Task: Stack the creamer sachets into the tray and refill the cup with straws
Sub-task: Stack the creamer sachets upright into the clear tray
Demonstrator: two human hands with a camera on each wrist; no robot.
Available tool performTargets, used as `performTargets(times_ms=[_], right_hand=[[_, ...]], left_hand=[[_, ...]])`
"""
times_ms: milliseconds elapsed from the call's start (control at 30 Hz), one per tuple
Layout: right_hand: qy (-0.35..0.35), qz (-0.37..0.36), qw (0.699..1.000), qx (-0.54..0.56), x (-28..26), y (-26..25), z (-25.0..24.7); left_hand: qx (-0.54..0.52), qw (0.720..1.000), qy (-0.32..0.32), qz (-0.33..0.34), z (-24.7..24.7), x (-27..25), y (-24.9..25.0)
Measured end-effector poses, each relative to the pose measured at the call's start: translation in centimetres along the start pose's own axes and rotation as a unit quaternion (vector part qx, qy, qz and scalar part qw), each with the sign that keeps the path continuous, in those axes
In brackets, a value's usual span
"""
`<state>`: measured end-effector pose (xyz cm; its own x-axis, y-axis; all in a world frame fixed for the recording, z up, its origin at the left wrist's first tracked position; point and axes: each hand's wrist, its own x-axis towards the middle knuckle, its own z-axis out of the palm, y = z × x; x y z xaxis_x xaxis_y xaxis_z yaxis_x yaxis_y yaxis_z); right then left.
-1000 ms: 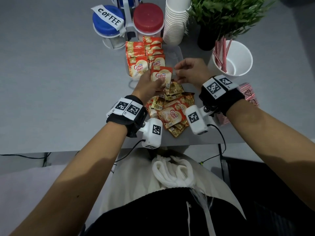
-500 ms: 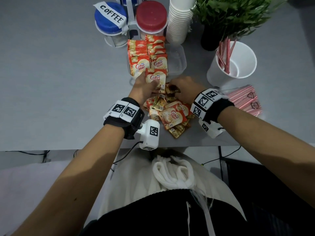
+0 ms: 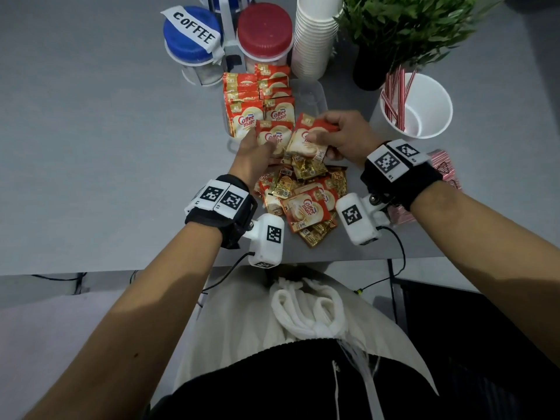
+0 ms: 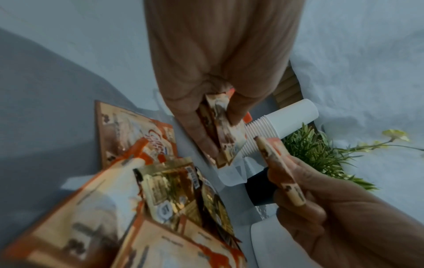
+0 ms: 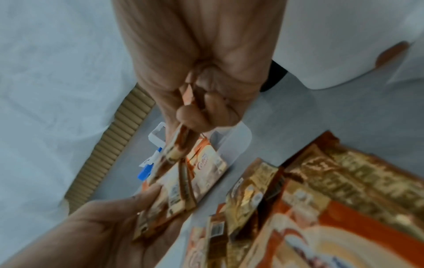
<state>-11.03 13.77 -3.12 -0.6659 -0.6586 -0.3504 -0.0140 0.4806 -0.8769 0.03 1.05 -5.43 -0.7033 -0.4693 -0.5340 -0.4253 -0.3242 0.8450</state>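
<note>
My left hand (image 3: 266, 148) pinches a red-and-cream creamer sachet (image 3: 274, 137) upright just in front of the clear tray (image 3: 315, 95). More may sit behind it in the same grip (image 5: 169, 204). My right hand (image 3: 321, 137) pinches another sachet (image 3: 307, 139) right beside it, the two nearly touching. The tray's left part holds several stacked sachets (image 3: 257, 98). Beneath my hands lies a loose pile of sachets (image 3: 306, 201). At the right stands the white cup (image 3: 430, 116) with a few red-striped straws (image 3: 394, 95). A pink straw pack (image 3: 445, 171) lies by my right wrist.
At the back stand a blue-lidded jar labelled COFFEE (image 3: 191, 34), a red-lidded jar (image 3: 263, 31), a tall stack of white paper cups (image 3: 315, 34) and a potted plant (image 3: 403, 28). Grey table stretches to the left. The table's front edge (image 3: 91, 268) is near my wrists.
My right hand dropped to the loose pile, took a sachet, and has lifted it up beside the one in my left hand. The left hand has barely moved.
</note>
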Motion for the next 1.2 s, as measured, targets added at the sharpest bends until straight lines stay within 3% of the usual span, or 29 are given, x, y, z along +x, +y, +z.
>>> performTargets(times_ms=[133,333,500,600,933,1200], right_hand=[[-0.009,0.026,1.000,-0.011,0.0,-0.2,0.8],[0.055,0.035,0.998,-0.015,0.5,-0.5,2.1],[0.058,0.057,0.991,0.103,0.3,0.0,2.7],[0.016,0.067,0.995,0.076,0.1,0.2,3.1],[-0.013,0.102,0.994,0.026,0.5,-0.1,3.6],[0.018,0.078,0.997,-0.012,0.3,0.1,4.1]], left_hand=[[-0.020,1.000,-0.022,0.001,0.8,-0.6,0.5],[0.007,0.998,-0.059,0.021,0.5,-1.2,-0.1],[-0.017,0.999,-0.011,0.037,0.1,-0.7,-0.1],[-0.016,0.999,0.009,0.046,0.2,-0.5,0.1],[0.010,0.999,0.002,0.044,1.0,-0.4,-0.3],[0.055,0.996,0.023,0.073,0.6,-0.2,-0.3]])
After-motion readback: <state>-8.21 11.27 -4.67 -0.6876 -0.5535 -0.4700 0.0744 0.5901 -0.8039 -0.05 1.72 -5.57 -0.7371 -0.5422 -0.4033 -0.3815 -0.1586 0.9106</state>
